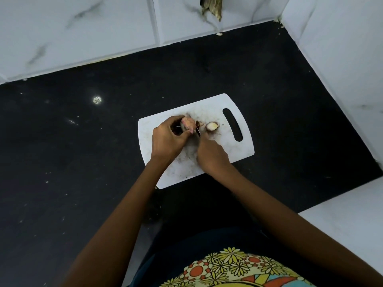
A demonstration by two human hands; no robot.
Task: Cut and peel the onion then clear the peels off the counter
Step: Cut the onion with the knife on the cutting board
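Two hands work close together over the white cutting board [228, 150], which lies on the dark surface [83, 162] with its handle slot turned away to the right, out of the way of the work. The left hand [167, 139] has its fingers [182, 136] curled around the onion [188, 124], lifting the pinkish piece so its cut end faces the blade. The right hand [211, 154] is closed on a small knife [198, 129], held short and near the tip, probably for fine control while catching the skin. A trimmed-off end piece [211, 126] sits just beside the blade on the board, likely kept there so scraps gather in one place for clearing later.
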